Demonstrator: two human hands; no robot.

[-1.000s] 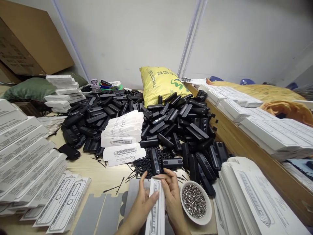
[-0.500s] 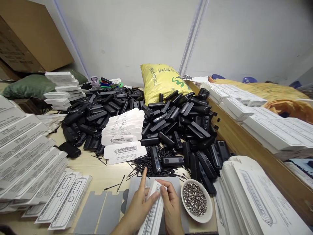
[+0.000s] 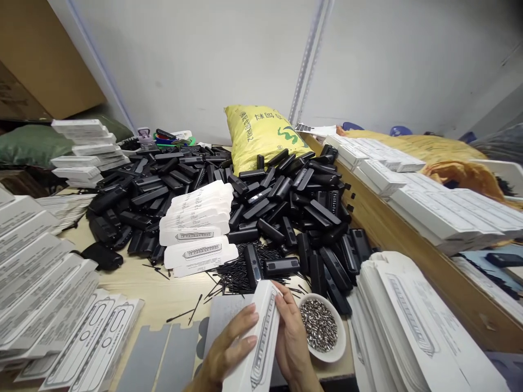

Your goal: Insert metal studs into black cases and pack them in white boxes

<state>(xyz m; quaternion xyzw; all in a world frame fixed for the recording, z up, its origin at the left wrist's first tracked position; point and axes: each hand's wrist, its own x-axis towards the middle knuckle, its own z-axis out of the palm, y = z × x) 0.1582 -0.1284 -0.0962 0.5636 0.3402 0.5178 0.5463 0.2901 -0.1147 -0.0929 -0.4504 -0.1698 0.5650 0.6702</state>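
Note:
A long white carton [image 3: 258, 332] with a printed line drawing stands tilted between my hands at the bottom centre. My left hand [image 3: 231, 343] presses its fingertips on the carton's left side. My right hand [image 3: 292, 332] wraps its right side, fingers behind the upper end. Whether anything lies inside the carton cannot be seen. Under it is a grey mat [image 3: 223, 313], partly covered. Just right of my right hand sits a white bowl [image 3: 341, 340] of small shiny metal pieces [image 3: 318, 324]. Beyond the carton lie thin black sticks [image 3: 232, 275] and black oblong devices [image 3: 251, 261].
Flat white cartons [image 3: 196, 250] lie fanned before a large heap of black devices [image 3: 163, 179]. A yellow sack [image 3: 261, 136] leans behind it. Filled-out boxes [image 3: 32, 283] crowd the left; a carton stack [image 3: 420, 321] stands right, beside a wooden ledge [image 3: 379, 212] bearing more boxes.
The carton has been raised and turned, showing more of its printed face and side. My left hand has shifted from its upper end to lower on its left side. The view has swung slightly right.

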